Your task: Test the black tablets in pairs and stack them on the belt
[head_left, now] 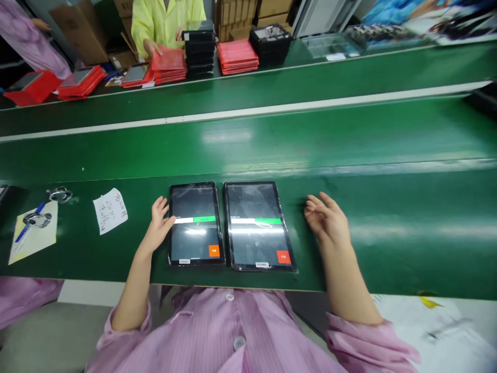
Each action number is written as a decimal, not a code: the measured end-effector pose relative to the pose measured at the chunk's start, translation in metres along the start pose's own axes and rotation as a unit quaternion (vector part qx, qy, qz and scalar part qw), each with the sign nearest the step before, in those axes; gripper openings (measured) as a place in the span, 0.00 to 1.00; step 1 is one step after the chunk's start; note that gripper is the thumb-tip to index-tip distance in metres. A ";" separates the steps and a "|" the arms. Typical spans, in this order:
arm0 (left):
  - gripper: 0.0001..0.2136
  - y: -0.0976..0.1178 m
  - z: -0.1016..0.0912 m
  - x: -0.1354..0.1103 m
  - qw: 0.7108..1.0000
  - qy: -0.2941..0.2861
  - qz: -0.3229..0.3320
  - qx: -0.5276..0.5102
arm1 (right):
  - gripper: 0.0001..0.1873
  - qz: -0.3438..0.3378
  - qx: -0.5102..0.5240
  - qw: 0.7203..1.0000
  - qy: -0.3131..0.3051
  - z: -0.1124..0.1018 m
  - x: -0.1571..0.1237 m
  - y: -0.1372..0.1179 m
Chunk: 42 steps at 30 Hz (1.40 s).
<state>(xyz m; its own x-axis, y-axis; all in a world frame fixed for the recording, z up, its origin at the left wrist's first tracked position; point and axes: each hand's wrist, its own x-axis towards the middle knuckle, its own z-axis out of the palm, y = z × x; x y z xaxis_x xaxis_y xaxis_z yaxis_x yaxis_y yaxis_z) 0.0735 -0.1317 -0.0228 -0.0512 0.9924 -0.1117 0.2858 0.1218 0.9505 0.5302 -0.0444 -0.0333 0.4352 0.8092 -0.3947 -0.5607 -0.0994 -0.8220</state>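
Observation:
Two black tablets lie side by side on the green bench before me, screens up and lit. The left tablet shows a white and green bar and an orange square; the right tablet has a similar bar with a red square. My left hand is at the left tablet's left edge, fingers apart, the thumb over or touching its rim. To the right of the right tablet, apart from it, my right hand rests palm up with loosely curled fingers and nothing in it.
Left on the bench are a handwritten paper slip, a yellowish sheet with a blue pen, and shiny metal rings. Across the raised strip, a person in yellow handles red sleeves beside stacked black trays.

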 end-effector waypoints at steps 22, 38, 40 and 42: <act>0.42 -0.001 -0.013 -0.058 0.979 -0.135 0.046 0.147 | 0.16 -0.493 -0.551 0.546 -0.394 0.009 -0.132 0.017; 0.28 0.105 0.097 0.099 0.766 -0.166 0.206 0.586 | 0.29 -0.115 -0.366 0.910 -0.160 0.025 -0.003 0.026; 0.25 0.105 0.097 0.099 0.772 -0.176 0.203 0.577 | 0.29 -0.096 -0.375 0.910 -0.150 0.024 -0.002 0.023; 0.25 0.104 0.096 0.099 0.787 -0.184 0.185 0.559 | 0.30 -0.083 -0.384 0.909 -0.136 0.025 -0.001 0.023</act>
<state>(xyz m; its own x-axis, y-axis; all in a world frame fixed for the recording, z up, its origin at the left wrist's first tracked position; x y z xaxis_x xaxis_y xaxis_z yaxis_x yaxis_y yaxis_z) 0.1900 -0.0193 0.0367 0.4550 0.8762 -0.1591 0.8900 -0.4418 0.1124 0.4996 -0.0330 -0.0413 0.2195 0.9531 -0.2083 0.2005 -0.2530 -0.9465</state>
